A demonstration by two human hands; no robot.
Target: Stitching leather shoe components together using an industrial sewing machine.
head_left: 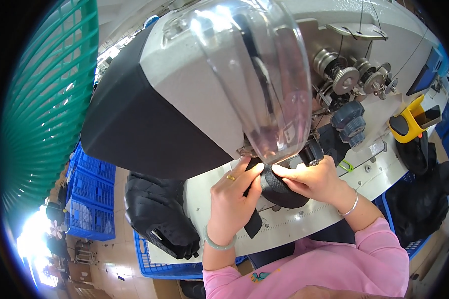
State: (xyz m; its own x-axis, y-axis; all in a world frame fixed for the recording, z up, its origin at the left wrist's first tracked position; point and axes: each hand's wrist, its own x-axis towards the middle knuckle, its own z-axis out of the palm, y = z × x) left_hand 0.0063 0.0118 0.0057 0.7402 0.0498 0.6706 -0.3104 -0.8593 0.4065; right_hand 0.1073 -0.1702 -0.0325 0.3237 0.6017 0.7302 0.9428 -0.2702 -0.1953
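A black shoe upper (283, 193) with a textured surface lies curved on the white bed of an industrial sewing machine (184, 94), under its head. My left hand (233, 197), with a ring and a pale bangle on that arm, pinches the upper's left edge. On the other side, my right hand (315, 180) has thumb and fingers closed on the upper's right edge. Both thumb tips come close together, just below the clear plastic guard (279, 84). The needle area is mostly hidden by the guard and the fingers. A black strip (253, 225) hangs below my left hand.
Black shoe uppers (159, 212) are heaped left of the machine bed, and more black pieces (419, 204) lie at right over a blue basket (419, 247). A yellow holder (409, 119) stands at far right. Blue crates (91, 194) and a green fan guard (55, 94) are at left.
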